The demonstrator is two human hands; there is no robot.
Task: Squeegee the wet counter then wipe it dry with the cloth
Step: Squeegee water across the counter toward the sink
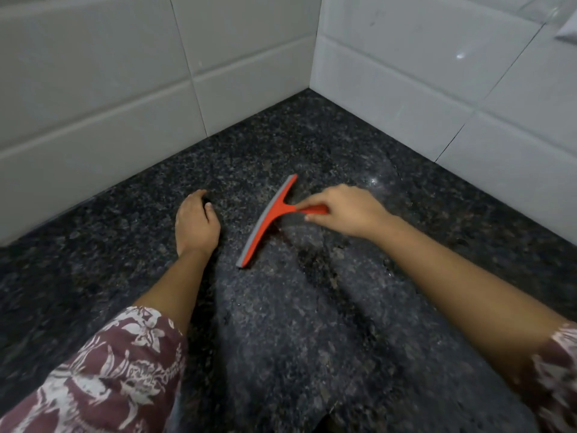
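- Gripping the squeegee (271,218), your right hand (346,210) is closed around its short red handle, fingers curled over the top and the thumb tucked underneath.
- The squeegee lies low on the counter (312,323), its long blade running at a slant from near the back corner down toward you, with the grey rubber edge on the side facing your left hand (195,221).
- Whether the rubber edge is pressed flat on the stone or tipped slightly up, you cannot tell from this angle.
- Your left hand rests on the counter just beside the squeegee, apart from it and holding nothing.
- Its fingers are loosely curled, half closed, with the fingertips bent down onto the stone and the thumb lying alongside.
- The counter is dark speckled stone; a wide wet patch (327,276) with a dull sheen spreads from under your right hand toward the near edge, while the stone to your left looks darker.
- Behind both hands, white tiled walls (93,89) meet in a corner at the back of the counter.
- A patterned maroon and white sleeve (103,379) covers your left upper arm, and a bit of the same fabric shows at your right arm.
- No cloth shows in this view.
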